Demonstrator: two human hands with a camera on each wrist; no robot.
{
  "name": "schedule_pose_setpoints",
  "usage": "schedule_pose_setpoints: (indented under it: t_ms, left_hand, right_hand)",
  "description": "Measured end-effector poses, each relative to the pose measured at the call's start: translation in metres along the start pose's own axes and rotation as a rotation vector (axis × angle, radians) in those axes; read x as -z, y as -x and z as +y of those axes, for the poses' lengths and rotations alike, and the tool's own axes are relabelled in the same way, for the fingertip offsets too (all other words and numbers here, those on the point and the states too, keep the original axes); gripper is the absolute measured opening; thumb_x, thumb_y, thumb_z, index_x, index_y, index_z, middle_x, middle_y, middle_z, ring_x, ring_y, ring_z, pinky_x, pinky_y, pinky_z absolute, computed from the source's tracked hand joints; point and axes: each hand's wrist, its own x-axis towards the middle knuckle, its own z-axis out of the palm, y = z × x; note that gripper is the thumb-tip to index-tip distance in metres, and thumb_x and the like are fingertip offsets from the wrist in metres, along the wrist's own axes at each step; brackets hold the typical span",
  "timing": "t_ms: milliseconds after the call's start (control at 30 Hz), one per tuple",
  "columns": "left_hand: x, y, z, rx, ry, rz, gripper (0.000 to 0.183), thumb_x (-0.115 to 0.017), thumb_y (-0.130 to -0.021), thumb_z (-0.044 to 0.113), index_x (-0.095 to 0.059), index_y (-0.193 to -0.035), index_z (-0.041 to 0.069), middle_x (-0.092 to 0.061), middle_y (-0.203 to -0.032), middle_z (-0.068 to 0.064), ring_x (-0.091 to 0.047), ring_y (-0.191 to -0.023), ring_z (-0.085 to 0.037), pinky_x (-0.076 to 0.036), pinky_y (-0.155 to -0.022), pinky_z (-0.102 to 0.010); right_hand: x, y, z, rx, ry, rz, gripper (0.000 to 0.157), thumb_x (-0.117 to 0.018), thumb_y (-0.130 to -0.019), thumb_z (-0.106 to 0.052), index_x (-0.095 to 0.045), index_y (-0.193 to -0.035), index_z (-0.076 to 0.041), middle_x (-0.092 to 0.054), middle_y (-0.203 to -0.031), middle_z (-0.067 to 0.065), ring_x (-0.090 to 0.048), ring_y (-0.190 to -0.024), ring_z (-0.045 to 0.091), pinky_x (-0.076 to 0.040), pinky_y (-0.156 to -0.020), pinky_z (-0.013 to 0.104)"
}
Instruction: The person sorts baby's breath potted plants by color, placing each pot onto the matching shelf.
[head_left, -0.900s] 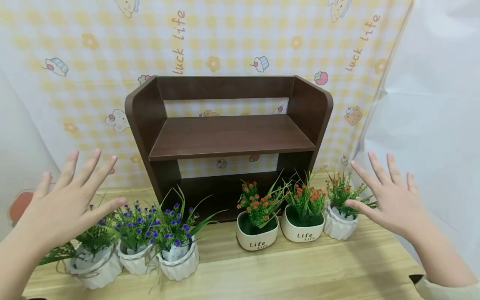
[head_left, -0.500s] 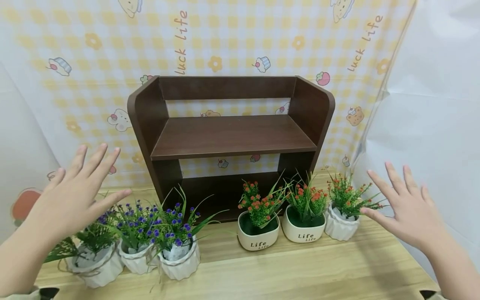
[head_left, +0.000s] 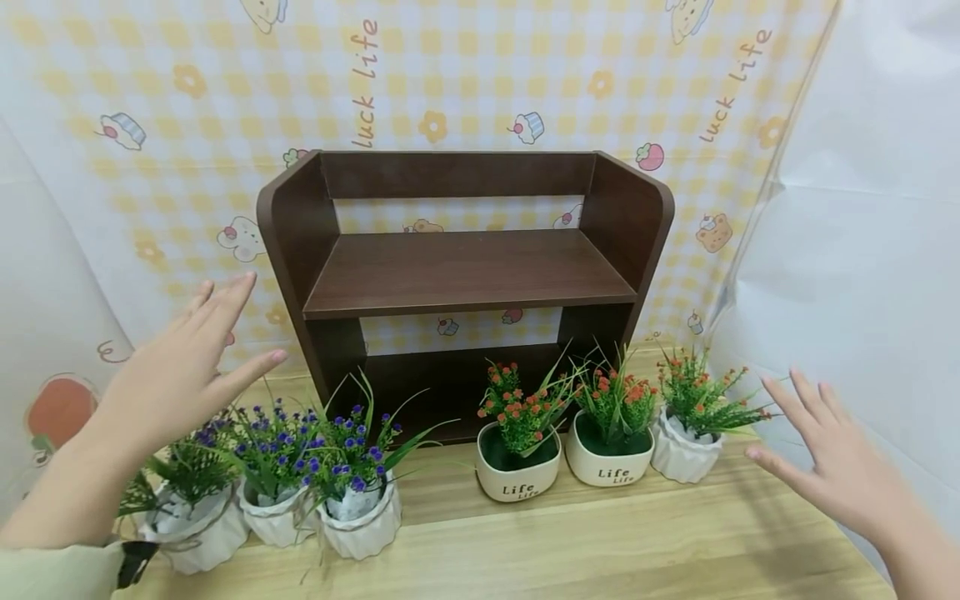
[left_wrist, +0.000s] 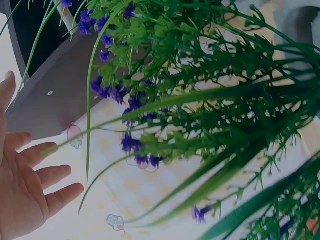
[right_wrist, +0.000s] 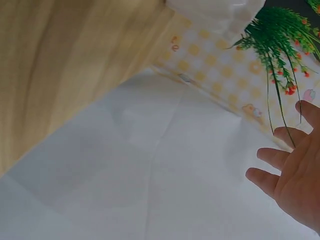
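My left hand [head_left: 180, 375] hovers with straight fingers above the purple-flowered potted plants at the left, holding nothing. Three white pots stand in a row there: a left pot [head_left: 198, 537] partly under my wrist, a middle pot [head_left: 277, 517] and a right pot [head_left: 363, 525]. In the left wrist view, purple flowers [left_wrist: 131, 142] and long leaves spread beside the hand. My right hand [head_left: 840, 458], fingers extended and apart, is over the table's right side. Nearest to it is a red-flowered plant in a white pleated pot [head_left: 686, 450]. Two cream "Life" pots, one [head_left: 517, 479] and another [head_left: 611, 462], hold red flowers.
A dark brown two-tier shelf [head_left: 468, 271] stands at the back of the wooden table [head_left: 480, 554], its tiers bare. Behind it hangs a yellow checked cloth [head_left: 465, 75]. White sheeting [head_left: 862, 250] rises along the right side.
My left hand has turned and shifted slightly right, its fingers drawing closer together. My right hand has moved right and down, away from the red-flowered plant. The pots stay put.
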Motion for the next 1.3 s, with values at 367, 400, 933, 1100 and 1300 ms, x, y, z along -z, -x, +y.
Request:
schedule_pose_setpoints:
  t_ms: [367,400,933,1100,1300]
  left_hand:
    - [-0.004,-0.011,0.008,0.013,0.071,0.020,0.094,-0.058,-0.097,0.051,0.004,-0.161,0.024,-0.023,-0.163,-0.022,-0.046,-0.127,-0.057,-0.038,-0.093,-0.076]
    - [-0.005,-0.012,0.009,0.019,0.082,0.016,0.094,-0.059,-0.097,0.051,0.005,-0.161,0.024,-0.022,-0.163,-0.020,-0.044,-0.128,-0.058,-0.036,-0.095,-0.076]
    - [-0.012,-0.026,0.019,-0.008,0.158,0.050,0.096,-0.063,-0.095,0.047,0.007,-0.160,0.033,-0.043,-0.150,-0.030,-0.059,-0.109,-0.056,-0.043,-0.086,-0.072]
    - [-0.014,-0.028,0.020,-0.003,0.187,0.043,0.095,-0.062,-0.096,0.047,0.007,-0.160,0.031,-0.043,-0.148,-0.033,-0.070,-0.080,-0.045,-0.045,-0.083,-0.071]
    - [-0.015,-0.030,0.020,-0.011,0.224,0.054,0.091,-0.062,-0.097,0.043,0.001,-0.161,0.030,-0.045,-0.145,-0.035,-0.060,-0.104,-0.059,-0.040,-0.091,-0.074]
  right_hand:
    - [-0.020,0.019,0.020,-0.025,-0.116,0.015,0.096,-0.071,-0.091,-0.029,-0.008,-0.161,-0.013,0.003,-0.165,0.024,0.007,-0.151,0.050,0.017,-0.118,0.061]
    - [-0.020,0.021,0.022,-0.032,-0.124,0.018,0.096,-0.070,-0.091,-0.029,-0.007,-0.161,-0.012,0.004,-0.165,0.024,0.007,-0.151,0.050,0.017,-0.118,0.060]
    - [-0.039,0.038,0.039,-0.171,-0.174,-0.126,0.086,-0.061,-0.098,-0.034,-0.012,-0.156,0.006,-0.020,-0.151,0.045,-0.024,-0.129,0.070,-0.013,-0.102,0.082]
    - [-0.045,0.030,0.029,-0.148,-0.205,-0.142,0.084,-0.066,-0.095,-0.032,-0.020,-0.155,0.006,-0.030,-0.145,0.046,-0.033,-0.124,0.069,-0.025,-0.093,0.082]
    - [-0.051,0.020,0.020,-0.126,-0.206,-0.177,0.082,-0.067,-0.094,-0.033,-0.024,-0.154,0.003,-0.035,-0.144,0.044,-0.038,-0.119,0.070,-0.031,-0.088,0.082]
